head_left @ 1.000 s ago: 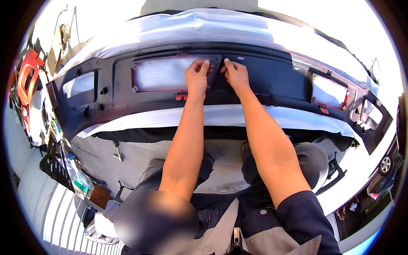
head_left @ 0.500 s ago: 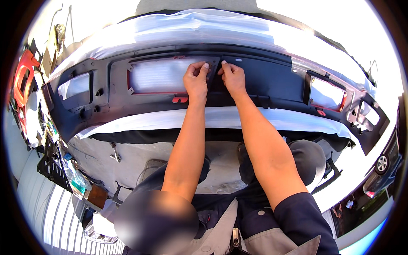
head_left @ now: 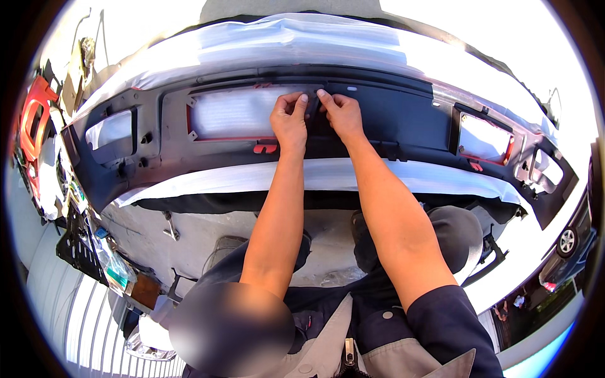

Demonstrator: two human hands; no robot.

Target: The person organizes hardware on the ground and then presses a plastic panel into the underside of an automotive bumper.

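Observation:
A long dark car bumper cover (head_left: 220, 151) lies across in front of me, its inner side up. It has a wide rectangular opening left of centre with thin red edging. At that opening's right end is my left hand (head_left: 290, 123), thumb and fingers pinched together by the upright strip between the panels. Across the strip, my right hand (head_left: 344, 118) is closed, with its thumb and bent forefinger pointing at the same spot. What either pinch holds, if anything, is hidden by the fingers. Beside the right hand spreads a solid dark panel (head_left: 403, 120).
White protective sheeting (head_left: 302, 38) lies under and behind the bumper. A red plastic part (head_left: 36, 116) and a black perforated bracket (head_left: 79, 246) are at the left, among assorted parts. A dark car (head_left: 570, 242) stands far right. My knee (head_left: 457, 242) is close to the near edge.
My right hand has shifted slightly left, toward the left hand, and its thumb is closer to the strip. The left hand has barely moved.

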